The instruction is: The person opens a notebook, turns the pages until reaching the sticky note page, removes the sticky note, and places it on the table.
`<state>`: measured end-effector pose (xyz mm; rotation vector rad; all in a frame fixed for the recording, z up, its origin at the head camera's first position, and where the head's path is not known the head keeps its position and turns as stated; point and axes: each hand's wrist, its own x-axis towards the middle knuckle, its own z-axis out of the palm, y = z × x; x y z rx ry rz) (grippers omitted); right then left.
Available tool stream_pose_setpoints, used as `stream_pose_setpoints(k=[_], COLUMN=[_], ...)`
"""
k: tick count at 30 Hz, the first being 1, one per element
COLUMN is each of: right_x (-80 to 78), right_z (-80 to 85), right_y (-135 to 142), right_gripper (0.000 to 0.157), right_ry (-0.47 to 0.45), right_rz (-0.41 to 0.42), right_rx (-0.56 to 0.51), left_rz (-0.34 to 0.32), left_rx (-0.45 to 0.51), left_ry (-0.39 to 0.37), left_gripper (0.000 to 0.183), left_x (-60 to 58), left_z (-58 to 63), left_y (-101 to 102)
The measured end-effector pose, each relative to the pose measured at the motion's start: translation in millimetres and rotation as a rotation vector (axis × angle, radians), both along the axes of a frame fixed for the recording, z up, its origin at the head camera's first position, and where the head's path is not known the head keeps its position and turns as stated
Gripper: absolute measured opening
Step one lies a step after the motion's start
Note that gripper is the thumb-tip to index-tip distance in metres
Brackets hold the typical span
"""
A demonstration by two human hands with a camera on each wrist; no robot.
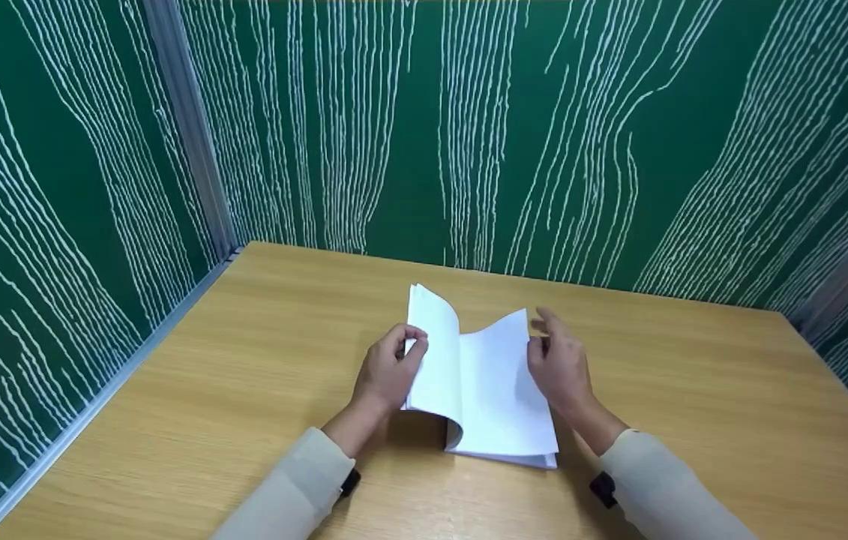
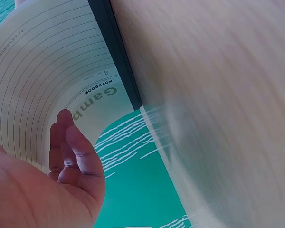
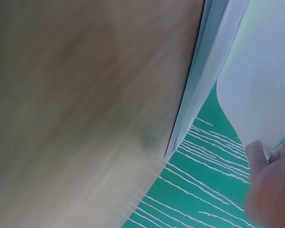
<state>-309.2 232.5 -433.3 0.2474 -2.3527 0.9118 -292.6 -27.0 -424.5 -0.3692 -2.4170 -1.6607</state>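
A white-paged notebook (image 1: 507,390) stands open over the table, its left part raised and curved at the spine. My left hand (image 1: 391,365) grips the left-hand pages and cover at their outer edge, thumb on the page side. In the left wrist view the fingers of that hand lie against the printed, lined cover (image 2: 61,52), which reads "NOTEBOOK" and "A5", beside a dark spine strip (image 2: 115,52). My right hand (image 1: 562,367) pinches the outer edge of a lifted right-hand page (image 3: 263,80) near its top corner, with the forefinger stretched out.
The notebook is above a wood-grain table (image 1: 274,322). Green panels (image 1: 409,150) with wavy white lines rise behind and at the sides, joined by a grey post (image 1: 187,112) at the left corner. Both sleeves have a dark device at the wrist.
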Motion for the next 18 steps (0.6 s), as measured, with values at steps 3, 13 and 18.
stream_pose_setpoints(k=[3,13,18], right_x=[0.9,2.5,2.4], right_z=[0.0,0.6,1.3], right_y=[-0.3,-4.6,-4.6], right_gripper=[0.035,0.019,0.017], right_ry=[0.01,0.037,0.03], right_rz=[0.028,0.092,0.096], right_rx=[-0.005,0.013,0.03], left_rz=[0.006,0.009,0.009], left_rx=[-0.002,0.004,0.001], left_ry=[0.0,-0.001,-0.004], left_gripper=[0.025,0.024,0.024], left_x=[0.3,0.8,1.1], left_z=[0.2,0.9,1.4], left_y=[0.4,-0.1,0.5])
